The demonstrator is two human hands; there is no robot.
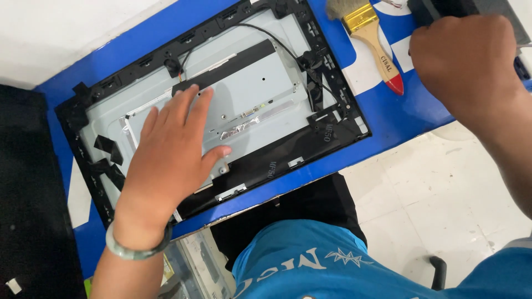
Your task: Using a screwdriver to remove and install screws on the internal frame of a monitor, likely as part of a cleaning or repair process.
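An opened monitor back (260, 83) lies on the blue table: a grey metal shield plate inside a black plastic frame (332, 130), with black wires and foil tape on it. My left hand (169, 158) rests flat on the plate's left half, fingers spread, a pale green bangle on the wrist. My right hand (465, 63) is at the top right, off the monitor, fingers curled over a black object (429, 8) at the table's far edge. What it grips is mostly hidden under the hand.
A paintbrush (371, 36) with a wooden handle and red tip lies on the blue table (399, 119) between monitor and right hand. A black panel (30, 210) sits at far left. Pale floor tiles (443, 194) lie below the table edge.
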